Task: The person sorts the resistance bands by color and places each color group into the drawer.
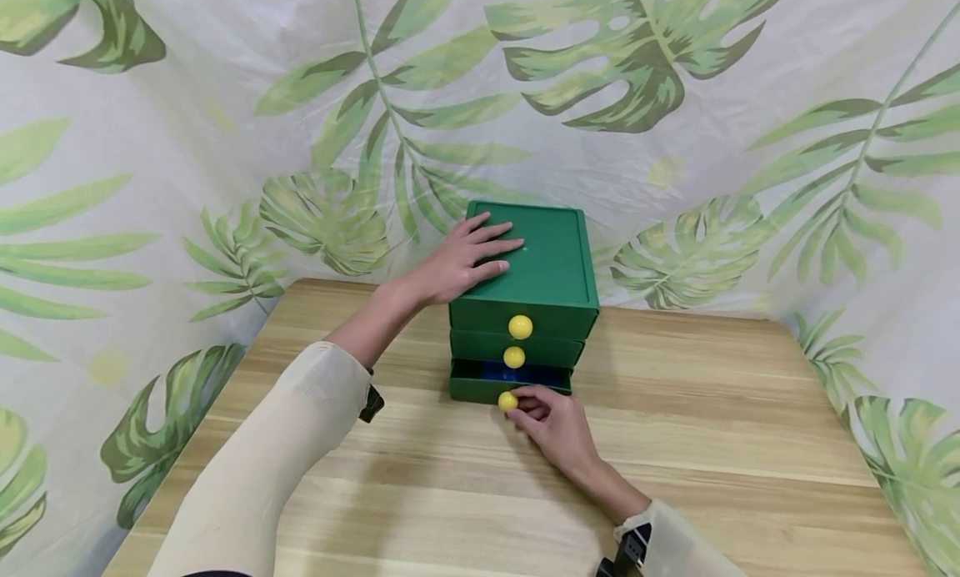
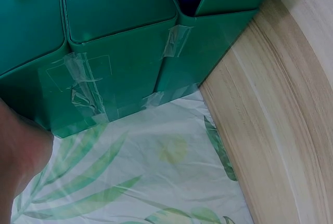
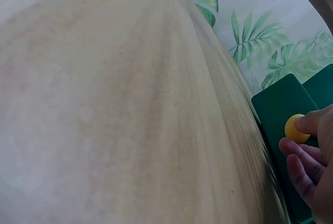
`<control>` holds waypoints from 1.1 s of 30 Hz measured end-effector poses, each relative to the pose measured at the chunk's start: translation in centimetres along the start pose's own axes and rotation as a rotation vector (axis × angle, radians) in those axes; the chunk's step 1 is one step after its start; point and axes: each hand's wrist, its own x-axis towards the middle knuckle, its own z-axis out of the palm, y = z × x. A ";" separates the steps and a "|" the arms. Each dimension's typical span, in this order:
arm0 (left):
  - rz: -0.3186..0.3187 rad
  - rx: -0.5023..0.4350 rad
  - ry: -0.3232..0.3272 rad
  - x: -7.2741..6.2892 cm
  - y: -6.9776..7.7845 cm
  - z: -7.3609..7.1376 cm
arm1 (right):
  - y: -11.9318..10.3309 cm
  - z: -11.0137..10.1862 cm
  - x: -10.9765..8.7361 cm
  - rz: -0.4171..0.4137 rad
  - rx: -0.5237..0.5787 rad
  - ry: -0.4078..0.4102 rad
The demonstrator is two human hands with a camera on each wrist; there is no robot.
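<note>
A green three-drawer box (image 1: 551, 260) stands at the back of the table, each drawer front bearing a round yellow knob. Its bottom drawer (image 1: 472, 389) is pulled partway out, and something blue (image 1: 517, 373) shows inside. My right hand (image 1: 555, 427) pinches the bottom yellow knob (image 1: 507, 402) between thumb and fingers; the right wrist view shows the same knob (image 3: 296, 129). Spread fingers of my left hand (image 1: 468, 260) rest flat on the box top, toward its left side. In the left wrist view only the edge of that hand (image 2: 23, 151) appears, beside the box.
The upper drawers, with a top knob (image 1: 521, 327) and a middle knob (image 1: 513, 358), are closed. Clear tape (image 2: 83, 86) runs along the box's side. Behind the wooden table (image 1: 712, 410) hangs a leaf-patterned cloth (image 1: 660, 173).
</note>
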 end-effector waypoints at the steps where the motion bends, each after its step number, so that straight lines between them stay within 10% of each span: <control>1: -0.001 -0.002 0.002 0.0 0.0 0.0 | 0.0 0.0 0.1 0.005 0.003 0.001; 22: 0.004 -0.016 0.015 0.1 0.2 0.1 | 1.3 0.3 1.9 0.171 0.229 0.093; 33: 0.017 -0.051 0.039 0.0 -0.3 0.2 | 1.3 0.1 2.0 0.143 0.163 0.059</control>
